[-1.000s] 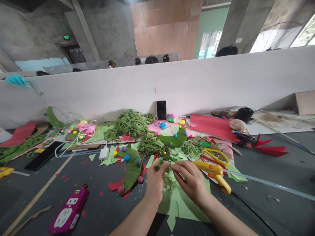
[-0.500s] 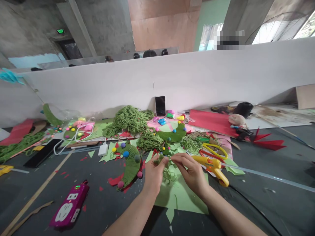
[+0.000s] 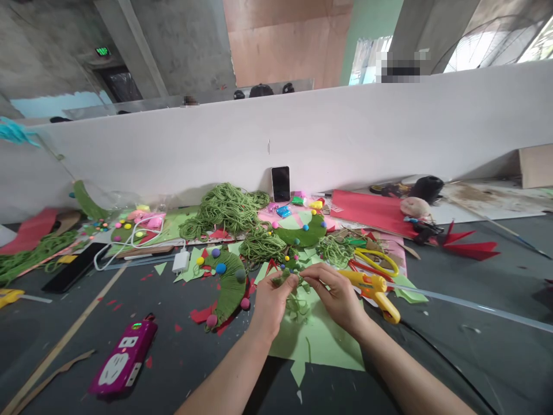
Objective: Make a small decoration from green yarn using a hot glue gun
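Note:
My left hand (image 3: 268, 304) is closed around a small bundle of green yarn (image 3: 286, 279), fingers curled at its top. My right hand (image 3: 336, 297) pinches a strand of the same yarn just to the right, fingertips nearly meeting the left hand's. Loose green strands (image 3: 296, 304) hang below the two hands. Both hands hover over a light green paper sheet (image 3: 317, 343) on the dark floor. A green yarn-wrapped crescent with coloured pompoms (image 3: 227, 285) lies just left of my left hand. A yellow glue gun (image 3: 374, 288) lies just right of my right hand.
Piles of green yarn (image 3: 227, 210), yellow scissors (image 3: 379, 260), red paper (image 3: 367, 210) and a phone (image 3: 280, 183) leaning on the white wall lie beyond. A magenta power strip (image 3: 123, 358), a white charger (image 3: 180, 261) and a black phone (image 3: 75, 268) lie left. A clear glue stick (image 3: 475, 308) stretches right.
Both hands have risen slightly and moved closer together on the yarn bundle. The view has tilted a little downward.

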Demonstrator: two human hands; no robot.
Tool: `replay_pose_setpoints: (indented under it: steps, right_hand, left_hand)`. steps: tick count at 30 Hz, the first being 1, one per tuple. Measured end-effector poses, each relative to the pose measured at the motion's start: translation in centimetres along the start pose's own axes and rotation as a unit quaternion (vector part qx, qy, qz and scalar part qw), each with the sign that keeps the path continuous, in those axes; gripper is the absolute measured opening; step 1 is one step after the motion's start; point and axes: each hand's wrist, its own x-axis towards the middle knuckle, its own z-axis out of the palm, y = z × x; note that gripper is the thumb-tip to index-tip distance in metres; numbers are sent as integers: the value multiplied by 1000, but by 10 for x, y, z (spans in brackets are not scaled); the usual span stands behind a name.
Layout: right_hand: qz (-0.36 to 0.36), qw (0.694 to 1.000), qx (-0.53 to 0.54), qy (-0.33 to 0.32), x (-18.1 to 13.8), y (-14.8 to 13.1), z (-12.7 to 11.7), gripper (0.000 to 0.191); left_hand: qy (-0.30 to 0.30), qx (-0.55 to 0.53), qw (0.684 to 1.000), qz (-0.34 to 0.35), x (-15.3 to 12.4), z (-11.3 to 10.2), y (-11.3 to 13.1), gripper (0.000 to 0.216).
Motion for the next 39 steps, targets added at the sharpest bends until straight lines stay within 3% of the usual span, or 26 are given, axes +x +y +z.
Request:
replay_pose_setpoints:
  steps: [13, 28, 39]
  right_hand:
    - [124, 987, 77, -72, 3, -3, -7, 18]
    - [180, 970, 155, -58, 0, 3, -3, 17]
    - [151, 983, 103, 1, -5, -5, 8, 13]
  left_hand:
    - [-52, -7, 998, -28, -1, 1, 8, 24]
    - [-53, -43, 997, -46, 0, 1, 4, 25]
    - [-4, -95, 995, -44, -3, 3, -8, 26]
